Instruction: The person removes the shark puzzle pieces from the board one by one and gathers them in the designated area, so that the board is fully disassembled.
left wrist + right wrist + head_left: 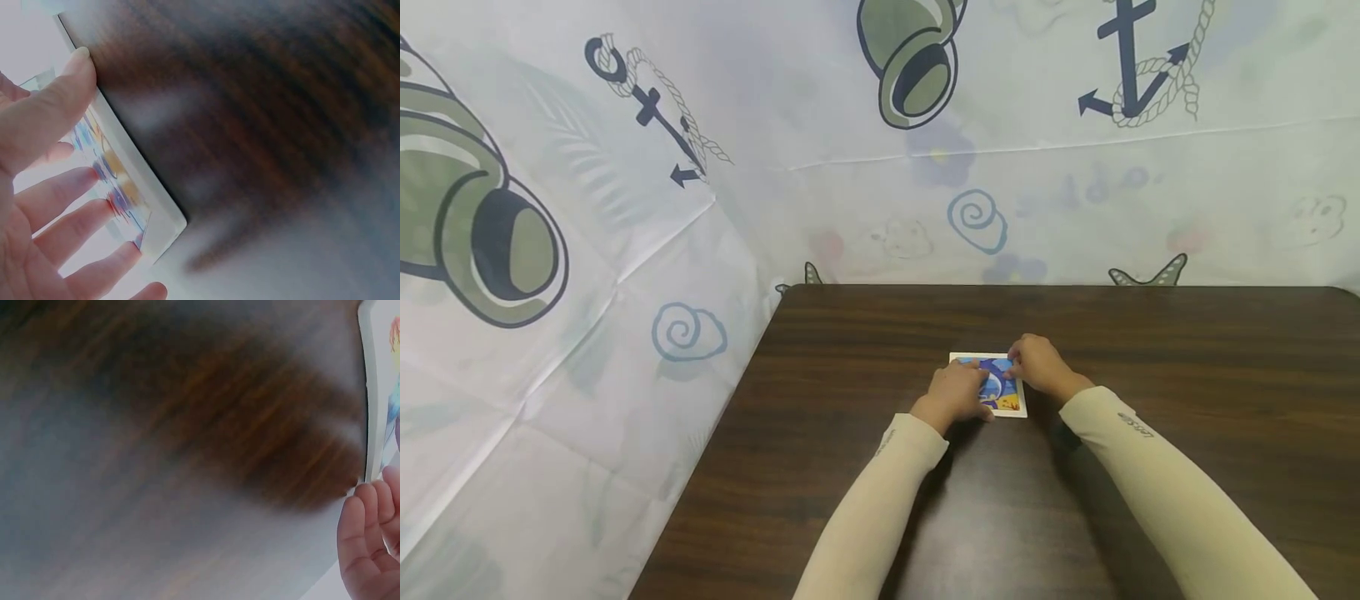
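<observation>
A small square picture board (1007,402) with a white border lies flat on the dark wooden table. Its picture shows blue, purple and yellow-orange areas. My left hand (957,392) is over its left part. In the left wrist view the left thumb (78,72) touches the white border, while the other fingers (94,219) stretch, slightly bent, over the picture. At the board's far right corner is my right hand (1041,364), fingertips on the picture's edge. The right wrist view shows curled right fingers (369,519) beside the border; whether they pinch anything is hidden.
The wood-grain table (850,333) extends around the board. A pale cloth (737,208) printed with anchors, shells and starfish hangs along its back and left sides. Light sleeves (880,492) cover both forearms.
</observation>
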The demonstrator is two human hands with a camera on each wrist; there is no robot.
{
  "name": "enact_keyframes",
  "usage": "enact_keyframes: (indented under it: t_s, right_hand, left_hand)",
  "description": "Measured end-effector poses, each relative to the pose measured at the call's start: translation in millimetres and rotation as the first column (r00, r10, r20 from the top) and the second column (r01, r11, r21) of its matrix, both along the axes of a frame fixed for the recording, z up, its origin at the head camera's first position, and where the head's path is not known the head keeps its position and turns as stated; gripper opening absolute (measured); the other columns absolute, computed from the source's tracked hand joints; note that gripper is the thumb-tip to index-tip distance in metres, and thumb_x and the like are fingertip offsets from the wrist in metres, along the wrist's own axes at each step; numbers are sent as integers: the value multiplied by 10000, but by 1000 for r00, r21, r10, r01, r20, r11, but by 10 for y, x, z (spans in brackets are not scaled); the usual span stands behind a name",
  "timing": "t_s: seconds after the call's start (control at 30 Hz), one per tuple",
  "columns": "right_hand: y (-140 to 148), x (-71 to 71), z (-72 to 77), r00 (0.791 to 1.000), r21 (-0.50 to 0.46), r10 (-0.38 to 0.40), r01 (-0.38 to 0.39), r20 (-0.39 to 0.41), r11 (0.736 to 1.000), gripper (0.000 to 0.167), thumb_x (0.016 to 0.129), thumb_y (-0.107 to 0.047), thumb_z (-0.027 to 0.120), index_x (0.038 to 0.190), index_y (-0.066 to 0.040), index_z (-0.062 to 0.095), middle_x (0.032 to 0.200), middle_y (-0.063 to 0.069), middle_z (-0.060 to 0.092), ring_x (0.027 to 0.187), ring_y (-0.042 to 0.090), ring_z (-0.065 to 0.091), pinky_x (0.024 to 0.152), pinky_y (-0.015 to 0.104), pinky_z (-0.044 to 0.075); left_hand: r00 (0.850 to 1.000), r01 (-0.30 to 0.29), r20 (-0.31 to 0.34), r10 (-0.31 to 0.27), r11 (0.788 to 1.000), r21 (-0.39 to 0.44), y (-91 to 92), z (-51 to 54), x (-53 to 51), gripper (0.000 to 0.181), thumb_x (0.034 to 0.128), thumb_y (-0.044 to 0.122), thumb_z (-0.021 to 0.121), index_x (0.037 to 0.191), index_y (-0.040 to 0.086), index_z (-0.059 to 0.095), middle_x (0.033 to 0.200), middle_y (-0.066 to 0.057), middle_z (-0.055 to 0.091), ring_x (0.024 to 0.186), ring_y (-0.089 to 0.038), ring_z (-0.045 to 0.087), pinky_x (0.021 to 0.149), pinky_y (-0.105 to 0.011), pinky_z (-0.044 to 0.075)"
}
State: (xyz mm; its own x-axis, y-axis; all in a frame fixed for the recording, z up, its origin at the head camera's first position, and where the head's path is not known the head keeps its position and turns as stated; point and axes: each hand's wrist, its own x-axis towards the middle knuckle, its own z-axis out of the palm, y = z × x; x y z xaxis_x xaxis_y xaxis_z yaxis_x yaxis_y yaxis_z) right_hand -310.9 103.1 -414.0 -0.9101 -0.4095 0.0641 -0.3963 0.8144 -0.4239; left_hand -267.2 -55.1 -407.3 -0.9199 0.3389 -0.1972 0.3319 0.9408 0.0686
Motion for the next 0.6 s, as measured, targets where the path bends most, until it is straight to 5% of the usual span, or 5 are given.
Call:
enact_keyframes:
  t_s: [0.2,0.4,0.47,0.6]
  right_hand:
    - [28,-41,0,999,4,29,-29,20,1000,286,755,-99,762,902,123,657,799,191,608,726,256,566,683,359,500]
    - [42,-86,25,990,33,52,-57,131,998,265,770,-117,758,885,93,643,824,189,616,745,273,562,683,351,490]
    - [73,-218,-113,985,47,56,-64,161,997,268,783,-156,761,884,63,643,843,179,620,761,280,570,692,356,495]
    - [216,-686,-744,992,-1,109,-109,69,994,394,751,-361,789,854,-7,650,790,112,624,715,236,558,645,304,465]
  left_hand:
    - [1000,-5,-1,5,1000,3,4,-10,7,704,745,489,751,1358,222,530,1497,21,438,1309,-227,492,978,-401,459]
    - [1000,4,-10,-4,1000,-10,10,-35,8,695,740,499,752,1346,230,542,1489,24,449,1304,-220,499,952,-399,470]
    - [1000,4,-13,-5,1000,-14,9,-38,2,698,742,500,751,1350,231,538,1489,24,449,1310,-222,494,959,-406,469]
    - [1000,1,-18,-1,1000,-18,2,-35,-12,710,742,500,752,1361,234,527,1494,29,443,1315,-221,489,960,-412,469]
